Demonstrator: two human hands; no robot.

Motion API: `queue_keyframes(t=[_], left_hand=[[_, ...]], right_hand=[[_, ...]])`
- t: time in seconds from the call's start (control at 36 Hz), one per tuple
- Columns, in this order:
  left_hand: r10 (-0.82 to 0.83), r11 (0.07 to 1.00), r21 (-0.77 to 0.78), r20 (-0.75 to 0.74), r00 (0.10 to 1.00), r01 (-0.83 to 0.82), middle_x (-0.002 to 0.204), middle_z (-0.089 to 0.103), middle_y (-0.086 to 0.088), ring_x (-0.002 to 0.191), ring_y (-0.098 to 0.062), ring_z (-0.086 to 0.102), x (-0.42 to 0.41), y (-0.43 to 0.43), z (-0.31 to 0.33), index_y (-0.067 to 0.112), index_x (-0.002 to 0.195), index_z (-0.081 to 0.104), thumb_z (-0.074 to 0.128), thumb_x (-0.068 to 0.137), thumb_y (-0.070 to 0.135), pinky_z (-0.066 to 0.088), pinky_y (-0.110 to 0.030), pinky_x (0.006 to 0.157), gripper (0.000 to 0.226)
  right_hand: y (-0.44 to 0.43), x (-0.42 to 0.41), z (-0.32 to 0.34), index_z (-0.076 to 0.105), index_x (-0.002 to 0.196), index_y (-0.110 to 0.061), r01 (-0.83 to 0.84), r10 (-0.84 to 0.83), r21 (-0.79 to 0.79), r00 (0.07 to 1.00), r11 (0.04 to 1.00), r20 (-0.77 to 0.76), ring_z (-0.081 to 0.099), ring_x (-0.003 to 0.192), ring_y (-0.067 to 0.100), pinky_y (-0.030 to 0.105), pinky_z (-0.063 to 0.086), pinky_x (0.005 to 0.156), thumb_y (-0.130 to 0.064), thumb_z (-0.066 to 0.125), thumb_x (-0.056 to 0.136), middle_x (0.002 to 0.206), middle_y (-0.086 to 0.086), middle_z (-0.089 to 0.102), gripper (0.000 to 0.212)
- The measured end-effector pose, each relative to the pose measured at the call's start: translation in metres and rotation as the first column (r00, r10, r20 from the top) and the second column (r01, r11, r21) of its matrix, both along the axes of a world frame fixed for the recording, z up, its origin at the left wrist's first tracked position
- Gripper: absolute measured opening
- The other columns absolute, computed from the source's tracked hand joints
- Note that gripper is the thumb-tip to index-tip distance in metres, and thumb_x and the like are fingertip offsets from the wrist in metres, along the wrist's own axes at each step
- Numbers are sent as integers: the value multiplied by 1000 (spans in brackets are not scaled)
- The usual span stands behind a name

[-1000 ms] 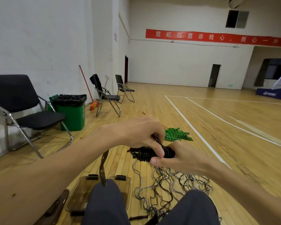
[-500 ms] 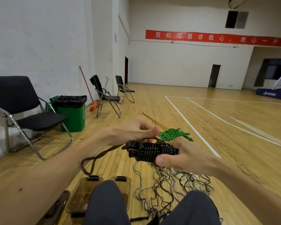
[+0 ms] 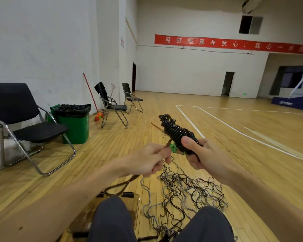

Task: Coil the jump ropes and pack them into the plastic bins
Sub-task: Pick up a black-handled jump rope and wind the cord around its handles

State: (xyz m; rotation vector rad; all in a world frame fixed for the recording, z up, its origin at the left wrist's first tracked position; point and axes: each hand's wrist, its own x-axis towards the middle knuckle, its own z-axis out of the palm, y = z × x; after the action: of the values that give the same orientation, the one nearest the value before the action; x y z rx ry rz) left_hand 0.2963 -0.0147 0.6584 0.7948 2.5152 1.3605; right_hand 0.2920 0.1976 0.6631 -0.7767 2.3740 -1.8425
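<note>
My right hand (image 3: 201, 154) grips a tightly wound black jump rope bundle (image 3: 177, 131), tilted up and to the left, my thumb lying across its lower end. My left hand (image 3: 150, 159) pinches the rope's loose brown end (image 3: 168, 143) just below the bundle; the tail drops from that hand in a loop (image 3: 119, 186) toward my knee. A tangle of thin black and grey ropes (image 3: 184, 194) lies on the wooden floor between my legs. A clear plastic bin (image 3: 136, 205) with black clips sits on the floor by my left knee, partly hidden.
Green ropes (image 3: 173, 147) peek out on the floor behind the bundle. A folding chair (image 3: 21, 123) and a green waste bin (image 3: 75, 124) stand at the left wall, with two more chairs (image 3: 112, 105) and a broom (image 3: 94, 105) farther back.
My right hand raised the bundle and tipped it upright-left. My left hand came off the bundle's top, dropped lower, and now pulls the loose end downward.
</note>
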Motion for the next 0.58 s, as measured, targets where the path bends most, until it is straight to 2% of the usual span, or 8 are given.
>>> queue_keyframes(t=[0.08, 0.17, 0.28, 0.33, 0.39, 0.47, 0.53, 0.58], left_hand=[[0, 992, -126, -40, 999, -5, 65, 39, 6, 48, -6, 36, 12, 16, -9, 17, 105, 47, 39, 108, 30, 34, -20, 46, 15], [30, 938, -332, -209, 977, -100, 80, 48, 8, 66, -6, 45, 19, 28, -13, 18, 112, 46, 39, 108, 32, 37, -27, 59, 15], [26, 878, -452, -284, 958, -158, 77, 49, 5, 63, -10, 45, 24, 27, -1, 23, 96, 42, 34, 108, 38, 34, -30, 57, 22], [-20, 823, -536, -353, 935, -185, 77, 50, 3, 64, -12, 46, 27, 25, 4, 24, 92, 41, 33, 108, 39, 35, -31, 58, 24], [-89, 759, -612, -434, 897, -221, 75, 50, 4, 63, -10, 47, 28, 23, 10, 21, 95, 44, 34, 109, 35, 34, -28, 56, 23], [-180, 717, -647, -531, 828, -259, 75, 52, 8, 62, -7, 50, 26, 15, 22, 19, 92, 51, 38, 108, 29, 38, -24, 58, 22], [-248, 692, -672, -567, 786, -266, 79, 58, 8, 67, -8, 57, 26, 10, 32, 17, 101, 61, 42, 107, 29, 47, -25, 64, 22], [-299, 675, -688, -587, 752, -268, 82, 61, 8, 69, -8, 58, 27, 5, 43, 20, 112, 64, 44, 106, 32, 49, -26, 67, 24]], right_hand=[[-2, -11, -2, 65, 91, -1, 160, -158, -31, 987, 987, 34, 31, 49, 13, 21, 28, 47, -54, 64, 84, 55, -3, 39, 53], [-2, -18, -7, 66, 88, 0, 269, -269, 15, 962, 963, 41, 35, 47, 13, 24, 29, 48, -59, 66, 77, 52, -4, 43, 60], [1, -19, -13, 66, 93, 10, 342, -340, 114, 940, 933, -44, 41, 50, 17, 31, 34, 53, -70, 63, 72, 57, 2, 48, 83], [1, -18, -15, 64, 86, 11, 368, -351, 203, 929, 907, -116, 41, 55, 21, 36, 33, 58, -77, 60, 69, 61, 6, 48, 90], [-1, -16, -17, 61, 77, 2, 411, -369, 284, 910, 867, -189, 39, 55, 21, 36, 31, 57, -85, 54, 65, 60, 7, 46, 88], [-4, -12, -20, 58, 74, -9, 416, -339, 394, 907, 820, -252, 35, 51, 19, 34, 26, 53, -98, 41, 62, 58, 3, 43, 92], [-6, -6, -19, 51, 69, -13, 407, -302, 470, 910, 783, -285, 33, 49, 19, 32, 24, 50, -95, 35, 65, 57, 3, 41, 83], [-10, 1, -17, 45, 67, -14, 383, -260, 520, 920, 764, -294, 30, 48, 17, 29, 23, 47, -86, 34, 70, 56, 3, 39, 73]])
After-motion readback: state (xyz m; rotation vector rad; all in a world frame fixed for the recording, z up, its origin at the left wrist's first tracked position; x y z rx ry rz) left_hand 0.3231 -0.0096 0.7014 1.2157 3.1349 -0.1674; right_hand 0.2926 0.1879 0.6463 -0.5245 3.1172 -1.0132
